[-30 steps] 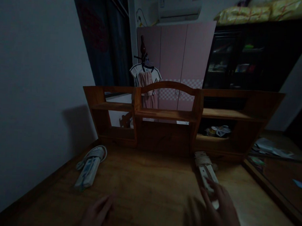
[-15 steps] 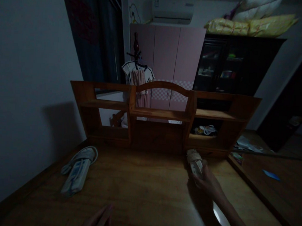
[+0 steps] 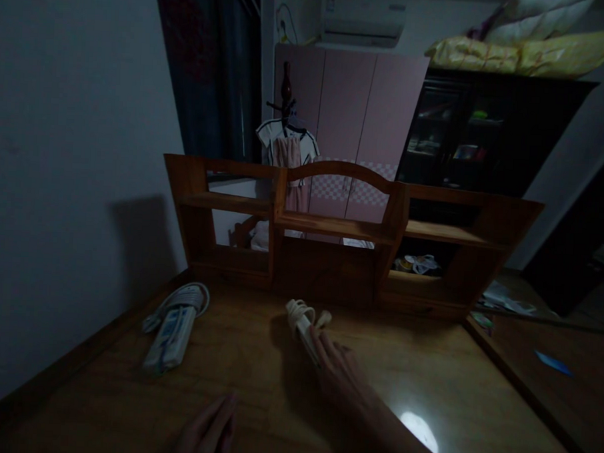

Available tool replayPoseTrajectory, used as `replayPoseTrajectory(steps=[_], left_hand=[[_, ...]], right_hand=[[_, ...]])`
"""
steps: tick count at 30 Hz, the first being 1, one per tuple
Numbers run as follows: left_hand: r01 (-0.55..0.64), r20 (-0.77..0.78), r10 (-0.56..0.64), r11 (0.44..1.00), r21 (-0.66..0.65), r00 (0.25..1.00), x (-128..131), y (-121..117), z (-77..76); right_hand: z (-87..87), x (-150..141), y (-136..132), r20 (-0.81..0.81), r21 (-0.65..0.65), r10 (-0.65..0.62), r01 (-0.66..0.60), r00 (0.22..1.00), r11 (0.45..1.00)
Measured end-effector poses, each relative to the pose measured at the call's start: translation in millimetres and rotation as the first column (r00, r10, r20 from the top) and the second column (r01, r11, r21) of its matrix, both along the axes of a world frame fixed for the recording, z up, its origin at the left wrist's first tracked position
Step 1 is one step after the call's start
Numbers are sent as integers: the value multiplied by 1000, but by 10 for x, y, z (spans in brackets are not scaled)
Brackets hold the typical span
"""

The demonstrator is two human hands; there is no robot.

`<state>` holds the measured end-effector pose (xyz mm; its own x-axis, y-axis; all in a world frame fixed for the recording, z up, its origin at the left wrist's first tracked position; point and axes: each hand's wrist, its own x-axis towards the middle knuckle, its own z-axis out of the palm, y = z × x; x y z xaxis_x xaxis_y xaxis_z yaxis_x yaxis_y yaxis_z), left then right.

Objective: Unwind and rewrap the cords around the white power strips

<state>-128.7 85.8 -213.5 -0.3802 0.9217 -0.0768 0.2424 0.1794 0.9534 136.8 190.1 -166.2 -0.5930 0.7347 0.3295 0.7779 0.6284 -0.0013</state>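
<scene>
My right hand (image 3: 340, 372) grips a white power strip (image 3: 307, 330), fingers over its near part. The strip's cord is wound around the far end, and a loose end with a plug (image 3: 323, 317) sticks out to the right. It is tilted at the middle of the wooden desk (image 3: 256, 365); whether it touches the desktop I cannot tell. A second power strip (image 3: 174, 338), with its cord coiled at the far end, lies on the desk at the left. At the bottom edge, my left hand (image 3: 208, 429) has its fingers pressed together and nothing visible in them.
A wooden shelf unit (image 3: 332, 224) with open compartments stands along the desk's far edge. A wall (image 3: 81, 243) borders the left side. A raised edge (image 3: 515, 383) runs along the right. Small items (image 3: 415, 263) sit in the shelf's right compartment. Light reflects off the desktop.
My right hand has carried the power strip from the right side to the desk's middle. The view has shifted slightly left. My left hand stays near the bottom edge.
</scene>
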Motion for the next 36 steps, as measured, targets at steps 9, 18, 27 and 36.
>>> replayPoseTrajectory(steps=[9, 18, 27, 36], left_hand=[[-7, 200, 10, 1000, -13, 980, 151, -78, 76], [20, 159, -28, 998, 52, 987, 151, -128, -1], [35, 175, -46, 997, 61, 984, 165, -127, -4], [22, 118, -31, 997, 78, 993, 161, -108, 7]], right_hand=[[104, -1793, 453, -26, 106, 139, -136, 990, 985], [8, -2389, 578, -91, 5, 398, -399, 913, 917], [-77, -1458, 286, -262, -55, 351, -376, 899, 925], [-18, 454, 147, -271, 8, 102, -103, 957, 995]])
